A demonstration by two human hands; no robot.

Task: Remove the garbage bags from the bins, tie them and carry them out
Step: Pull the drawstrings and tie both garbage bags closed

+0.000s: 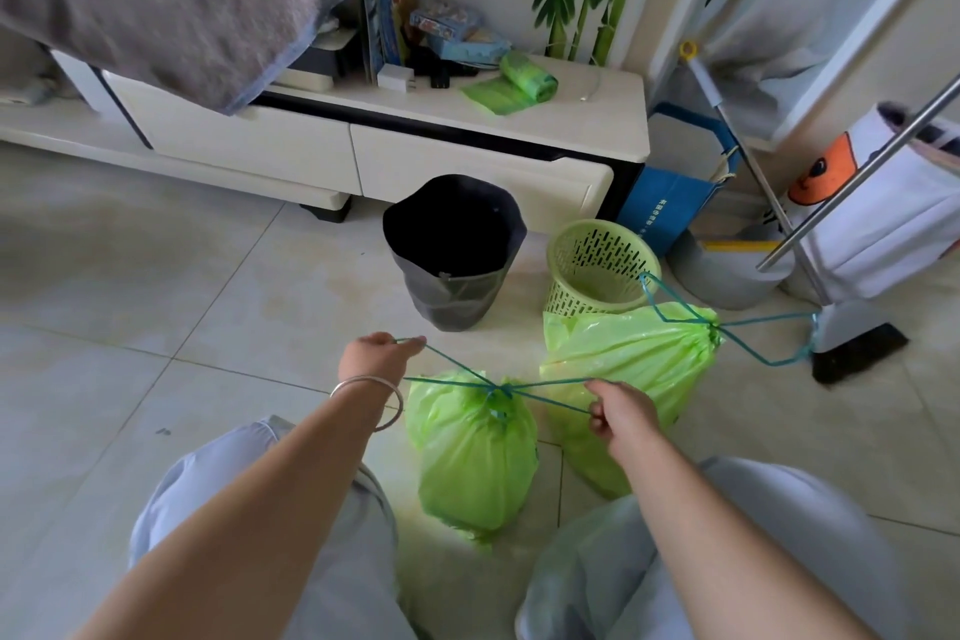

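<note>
Two full green garbage bags stand on the tiled floor in front of my knees. The nearer bag point(475, 457) has its neck cinched by a teal drawstring point(457, 369). My left hand point(376, 353), with a silver bangle on the wrist, pinches one end of that string out to the left. My right hand point(621, 413) grips the other end, pulled to the right. The second bag point(639, 353) lies behind, its own teal strings hanging loose to the right. Beyond them stand a dark bin point(452, 250) and a green slotted basket point(597, 265), both without a green bag.
A white low cabinet point(415, 140) runs along the wall, with a roll of green bags point(524, 78) on top. A blue paper bag point(670, 203), a mop and a metal rack foot point(852, 327) crowd the right side. Tiled floor spreads to the left.
</note>
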